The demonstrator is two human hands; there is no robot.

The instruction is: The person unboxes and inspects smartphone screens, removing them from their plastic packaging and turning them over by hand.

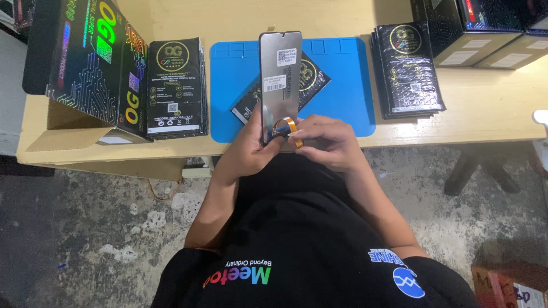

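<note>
My left hand (pixel 251 145) grips the lower end of a dark phone screen panel (pixel 279 74), held upright over the blue mat (pixel 348 74), back side toward me with white stickers on it. My right hand (pixel 325 140) pinches the orange flex ribbon (pixel 287 126) that curls from the panel's bottom edge. Under the panel a flat black pouch (pixel 313 77) lies tilted on the mat.
A stack of black pouches (pixel 174 85) lies left of the mat, another stack (pixel 408 68) to its right. An open black carton (pixel 91 57) stands at the far left, and closed boxes (pixel 479 28) at the back right. The wooden table edge (pixel 456 137) runs before me.
</note>
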